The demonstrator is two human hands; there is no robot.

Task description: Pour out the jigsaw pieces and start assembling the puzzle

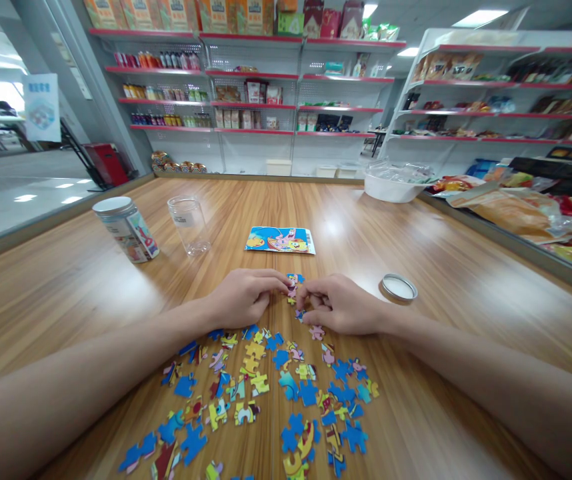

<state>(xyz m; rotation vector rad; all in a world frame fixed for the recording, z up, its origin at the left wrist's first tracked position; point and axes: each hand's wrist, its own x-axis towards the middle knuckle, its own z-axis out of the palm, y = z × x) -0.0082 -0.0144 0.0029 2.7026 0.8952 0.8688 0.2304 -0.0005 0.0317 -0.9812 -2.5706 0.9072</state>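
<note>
Shop shelves behind, wooden desk (416, 253) in front. Left hand (243, 298) and right hand (339, 312) close together at mid-desk, fingertips pinched on a few joined puzzle pieces (293, 288), probably to press tabs home; long axis of that cluster running away from the body. Loose pieces (266, 393) scattered nearer, picture card (280, 240) beyond, lid (399, 287) right, two jars (127, 229) left.

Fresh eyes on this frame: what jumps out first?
The left hand and right hand meet mid-table, pinching joined puzzle pieces between their fingertips. Just in front of them, nearer the camera, loose puzzle pieces lie scattered over the wooden table. Beyond the hands lies the picture card, with an open clear jar and a lidded jar to the left.
</note>
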